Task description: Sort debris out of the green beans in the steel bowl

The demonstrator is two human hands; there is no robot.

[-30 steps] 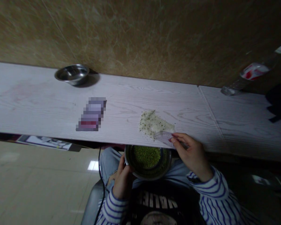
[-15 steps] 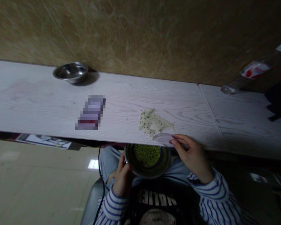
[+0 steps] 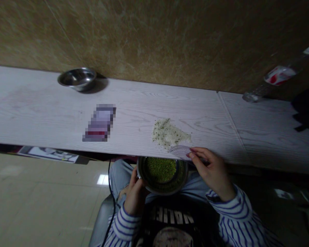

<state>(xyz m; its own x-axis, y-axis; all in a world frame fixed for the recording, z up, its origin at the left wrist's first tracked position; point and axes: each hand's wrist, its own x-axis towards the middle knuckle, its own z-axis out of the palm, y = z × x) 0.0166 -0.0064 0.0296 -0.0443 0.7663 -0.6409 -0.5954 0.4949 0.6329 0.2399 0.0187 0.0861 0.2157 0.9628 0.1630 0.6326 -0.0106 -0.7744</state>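
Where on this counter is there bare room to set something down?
Bare: the left end, beside the steel bowl and pixelated item; between that item and the speckled white pile; between the pile and the bottle. Crowded: just in front of the pile, with the right hand, translucent piece and bowl of green beans.

Brn wall behind wht tbl; shiny flr.

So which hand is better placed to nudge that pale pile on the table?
Likely the right hand: it holds a translucent piece beside the pale pile, while the left hand is occupied gripping the bowl of green grains.
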